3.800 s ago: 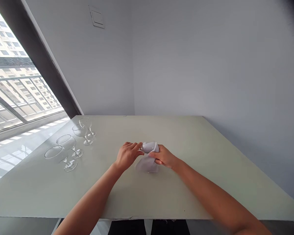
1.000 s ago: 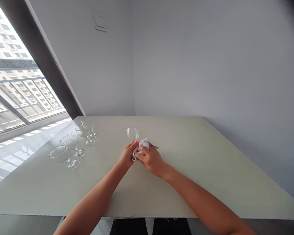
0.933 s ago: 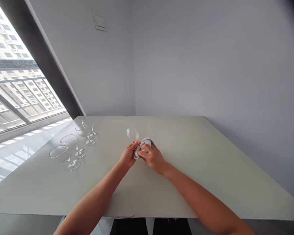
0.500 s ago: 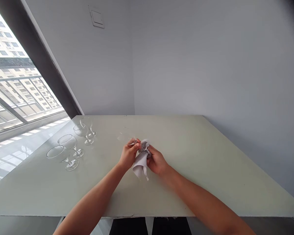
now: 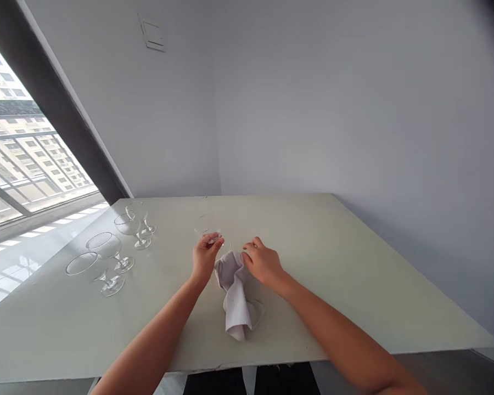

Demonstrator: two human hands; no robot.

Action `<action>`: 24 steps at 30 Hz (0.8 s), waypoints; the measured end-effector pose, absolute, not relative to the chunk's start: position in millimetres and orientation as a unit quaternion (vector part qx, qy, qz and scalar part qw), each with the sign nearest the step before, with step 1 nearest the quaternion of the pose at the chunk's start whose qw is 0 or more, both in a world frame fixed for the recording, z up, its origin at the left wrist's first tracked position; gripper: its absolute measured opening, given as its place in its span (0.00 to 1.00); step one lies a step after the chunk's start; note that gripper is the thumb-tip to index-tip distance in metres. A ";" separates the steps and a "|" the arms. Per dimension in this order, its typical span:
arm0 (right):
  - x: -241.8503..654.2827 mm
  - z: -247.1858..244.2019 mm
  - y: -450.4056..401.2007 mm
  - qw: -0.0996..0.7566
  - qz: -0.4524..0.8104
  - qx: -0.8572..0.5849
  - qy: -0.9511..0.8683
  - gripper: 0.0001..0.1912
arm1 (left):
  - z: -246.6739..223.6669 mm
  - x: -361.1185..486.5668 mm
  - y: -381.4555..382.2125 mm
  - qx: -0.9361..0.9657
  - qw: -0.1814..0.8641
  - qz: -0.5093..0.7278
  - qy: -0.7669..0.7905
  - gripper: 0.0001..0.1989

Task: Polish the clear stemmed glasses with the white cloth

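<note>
My left hand (image 5: 206, 258) is closed on the stem of a clear stemmed glass (image 5: 208, 225), whose bowl tilts up and away from me. The glass is faint against the pale tabletop. A crumpled light grey cloth (image 5: 236, 299) lies in front of me between my forearms. Just at its upper right edge is my right hand (image 5: 263, 262), fingers loosely bent and apart, the thumb side close to the cloth. Whether the fingertips still touch the cloth is hard to see.
Several clear stemmed glasses (image 5: 113, 285) stand upright in a slanting row along the left side of the pale table (image 5: 333, 285). Grey walls (image 5: 313, 109) meet behind the table. A window (image 5: 33, 159) is at the left.
The cloth has come away from the glass and dropped lower, toward me. My right hand has drawn apart from my left and loosened. The left hand still holds the glass.
</note>
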State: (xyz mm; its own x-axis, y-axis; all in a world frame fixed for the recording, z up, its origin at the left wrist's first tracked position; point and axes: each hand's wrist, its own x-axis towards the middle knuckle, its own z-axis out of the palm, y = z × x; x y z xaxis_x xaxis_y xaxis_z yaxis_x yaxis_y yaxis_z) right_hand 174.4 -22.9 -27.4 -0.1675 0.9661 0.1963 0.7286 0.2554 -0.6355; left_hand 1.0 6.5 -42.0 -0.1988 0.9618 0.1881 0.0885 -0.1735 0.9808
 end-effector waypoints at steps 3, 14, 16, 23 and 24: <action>170.5 -18.3 -14.9 0.288 0.090 -0.549 -0.779 0.11 | -39.9 11.7 -1.0 0.552 0.374 0.551 0.503 0.12; 172.4 -36.9 18.3 0.241 0.156 -0.579 -0.763 0.10 | -59.9 23.6 -3.3 0.622 0.351 0.497 0.493 0.23; 199.6 -39.0 34.3 0.244 0.148 -0.636 -0.717 0.11 | -66.4 25.0 -1.8 0.639 0.361 0.477 0.484 0.19; 341.0 -38.8 79.8 0.213 0.101 -0.800 -0.552 0.14 | -74.0 30.6 -1.7 0.671 0.366 0.433 0.477 0.12; 358.5 -39.4 83.4 0.209 0.096 -0.815 -0.532 0.14 | -73.3 30.7 -1.8 0.677 0.363 0.428 0.477 0.11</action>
State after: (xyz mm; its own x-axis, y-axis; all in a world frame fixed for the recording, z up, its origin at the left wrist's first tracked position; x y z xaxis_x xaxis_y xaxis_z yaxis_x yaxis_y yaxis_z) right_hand 358.5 83.4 -39.4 0.4157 0.9072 0.0651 0.8269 -0.3472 -0.4423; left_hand 30.7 -1.8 -73.3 0.1785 0.9559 0.2331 0.3355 -0.2818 0.8989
